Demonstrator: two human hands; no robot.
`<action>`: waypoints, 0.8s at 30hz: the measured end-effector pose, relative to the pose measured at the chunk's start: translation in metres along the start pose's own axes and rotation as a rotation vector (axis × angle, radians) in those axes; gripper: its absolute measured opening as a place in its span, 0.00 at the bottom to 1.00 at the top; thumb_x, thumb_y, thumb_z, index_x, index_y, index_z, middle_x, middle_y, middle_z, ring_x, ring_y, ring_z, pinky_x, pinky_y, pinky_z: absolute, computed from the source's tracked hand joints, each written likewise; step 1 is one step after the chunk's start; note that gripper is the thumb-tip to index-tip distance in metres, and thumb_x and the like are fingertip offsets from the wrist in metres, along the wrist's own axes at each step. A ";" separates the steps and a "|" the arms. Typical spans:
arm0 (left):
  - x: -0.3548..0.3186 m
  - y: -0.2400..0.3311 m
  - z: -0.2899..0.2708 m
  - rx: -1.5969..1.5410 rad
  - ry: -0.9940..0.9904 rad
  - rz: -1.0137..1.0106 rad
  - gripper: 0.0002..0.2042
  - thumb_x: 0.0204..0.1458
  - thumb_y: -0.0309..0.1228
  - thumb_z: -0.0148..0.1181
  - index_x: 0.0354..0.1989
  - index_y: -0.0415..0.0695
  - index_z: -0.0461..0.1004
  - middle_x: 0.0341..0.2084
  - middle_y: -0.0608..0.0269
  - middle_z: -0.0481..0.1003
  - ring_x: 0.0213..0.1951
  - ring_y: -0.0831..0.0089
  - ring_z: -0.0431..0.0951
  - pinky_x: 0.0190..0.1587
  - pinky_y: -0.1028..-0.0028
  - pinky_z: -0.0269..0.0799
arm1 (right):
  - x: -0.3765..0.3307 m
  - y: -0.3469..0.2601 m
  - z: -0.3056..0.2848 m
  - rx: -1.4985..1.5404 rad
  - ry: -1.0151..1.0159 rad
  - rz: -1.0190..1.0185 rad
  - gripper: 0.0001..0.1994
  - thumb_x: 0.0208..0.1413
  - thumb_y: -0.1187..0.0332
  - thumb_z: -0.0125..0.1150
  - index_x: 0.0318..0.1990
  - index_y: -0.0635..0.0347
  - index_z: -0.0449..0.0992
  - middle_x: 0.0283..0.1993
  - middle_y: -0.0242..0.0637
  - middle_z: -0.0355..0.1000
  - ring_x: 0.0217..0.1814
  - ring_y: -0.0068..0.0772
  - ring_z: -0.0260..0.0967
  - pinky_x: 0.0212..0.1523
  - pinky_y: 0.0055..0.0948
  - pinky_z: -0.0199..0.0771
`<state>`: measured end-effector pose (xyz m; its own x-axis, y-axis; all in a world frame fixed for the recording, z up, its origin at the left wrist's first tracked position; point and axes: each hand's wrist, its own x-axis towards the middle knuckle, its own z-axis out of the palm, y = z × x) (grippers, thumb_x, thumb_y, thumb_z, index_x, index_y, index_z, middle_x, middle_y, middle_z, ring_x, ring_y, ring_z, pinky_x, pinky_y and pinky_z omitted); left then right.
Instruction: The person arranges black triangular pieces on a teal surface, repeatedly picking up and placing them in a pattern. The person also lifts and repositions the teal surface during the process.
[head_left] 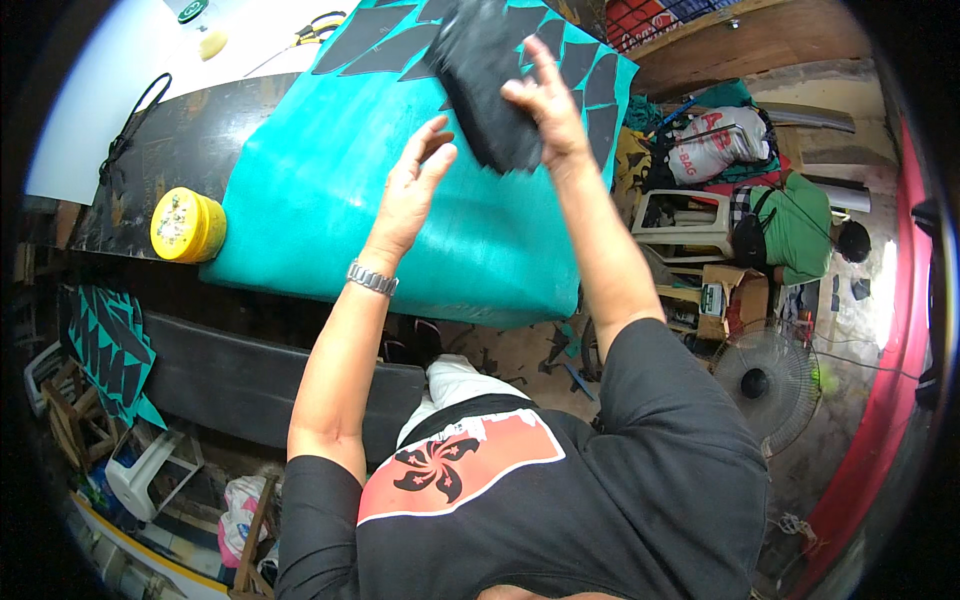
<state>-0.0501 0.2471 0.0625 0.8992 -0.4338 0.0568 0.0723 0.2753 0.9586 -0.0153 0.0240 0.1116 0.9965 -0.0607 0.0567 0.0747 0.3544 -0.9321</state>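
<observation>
A dark, blurred black pouch-like bundle [490, 100] is tilted above the table, and its exact kind cannot be made out. My right hand [556, 115] is against its right side, thumb across the top and one finger stretched up; the other fingers seem hidden beneath it. To its left, my left hand [412, 185] is raised with fingers apart and slightly curled, holding nothing. Below both hands spreads a teal sheet [400, 235] draped over the table edge. Flat black cut pieces [375, 40] with pointed shapes lie on its far part.
A yellow tub [188, 225] stands on the dark tabletop left of the sheet. Yellow-handled scissors [320, 28] lie at the far left. A long dark bench [260, 375] runs below the table. On the right are a person in a green shirt [800, 230] and a fan [765, 385].
</observation>
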 end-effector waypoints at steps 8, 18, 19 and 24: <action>-0.038 -0.072 0.010 1.384 -0.027 0.129 0.37 0.55 0.55 0.57 0.71 0.55 0.58 0.74 0.53 0.49 0.74 0.51 0.44 0.71 0.41 0.33 | 0.110 0.009 -0.149 -0.611 0.381 0.204 0.50 0.44 0.66 0.77 0.72 0.60 0.50 0.61 0.54 0.68 0.57 0.49 0.73 0.53 0.45 0.77; -0.038 -0.070 0.013 1.408 -0.015 0.104 0.37 0.55 0.57 0.56 0.71 0.55 0.58 0.74 0.54 0.49 0.74 0.52 0.43 0.72 0.41 0.33 | 0.087 0.034 -0.129 -1.700 0.226 -0.249 0.32 0.51 0.70 0.68 0.64 0.46 0.65 0.45 0.42 0.75 0.54 0.50 0.70 0.55 0.49 0.68; -0.038 -0.070 0.013 1.402 -0.008 0.112 0.37 0.55 0.57 0.56 0.71 0.55 0.58 0.74 0.54 0.49 0.74 0.52 0.44 0.72 0.41 0.33 | 0.086 0.037 -0.120 -1.641 0.224 -0.259 0.24 0.56 0.70 0.61 0.61 0.44 0.68 0.34 0.35 0.77 0.49 0.46 0.73 0.51 0.46 0.71; -0.037 -0.072 0.013 1.406 0.003 0.117 0.36 0.55 0.57 0.56 0.71 0.56 0.58 0.73 0.55 0.50 0.74 0.53 0.45 0.72 0.41 0.34 | 0.075 0.044 -0.097 -1.520 0.211 -0.562 0.25 0.61 0.60 0.58 0.64 0.50 0.65 0.54 0.46 0.73 0.57 0.54 0.68 0.58 0.47 0.68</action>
<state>-0.0942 0.2327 -0.0049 0.8710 -0.4659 0.1556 -0.4851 -0.7658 0.4222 0.0588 -0.0548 0.0399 0.8262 -0.0222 0.5630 0.1753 -0.9395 -0.2943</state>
